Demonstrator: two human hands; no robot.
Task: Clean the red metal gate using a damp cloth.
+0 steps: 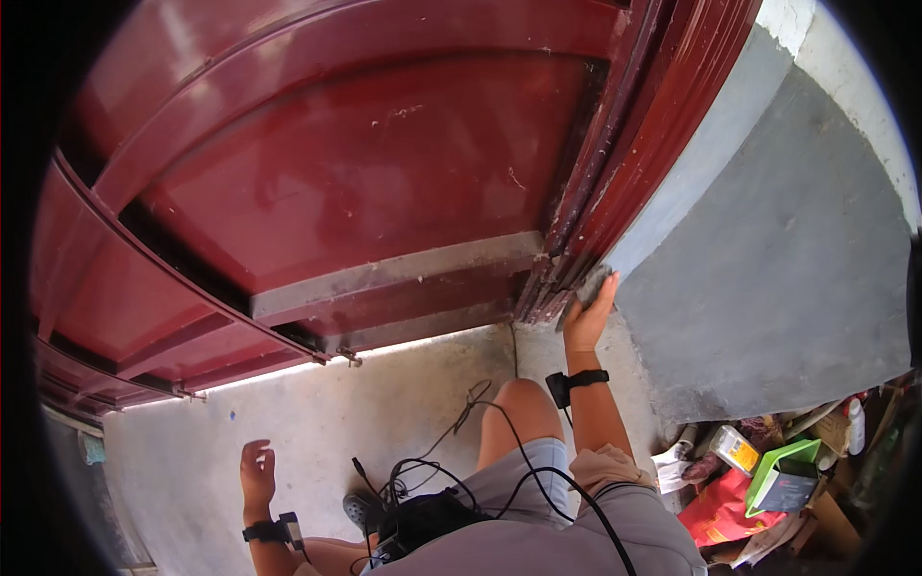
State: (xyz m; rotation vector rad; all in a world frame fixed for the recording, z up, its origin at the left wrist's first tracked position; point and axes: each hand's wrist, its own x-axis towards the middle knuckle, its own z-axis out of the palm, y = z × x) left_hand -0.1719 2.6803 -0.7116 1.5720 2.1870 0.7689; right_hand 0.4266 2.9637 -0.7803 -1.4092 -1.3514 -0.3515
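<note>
My right hand (587,317) presses a grey cloth (594,285) against the lower part of the red door frame (634,180), where it meets the wall. My left hand (257,464) hangs over the floor at the lower left, fingers loosely curled, with nothing in it. Before me stands a large dark red metal door (374,173) with recessed panels; dust lies on its lower ledge. A bolt (350,356) sits at the door's bottom edge. Each wrist bears a black strap with a small device.
Concrete floor (302,410) lies under me; the grey and white wall (778,216) rises at the right. At the lower right is a pile with a red bag (727,507), a green plastic container (767,471) and a white bottle (856,425). Black cables (432,468) loop across my lap.
</note>
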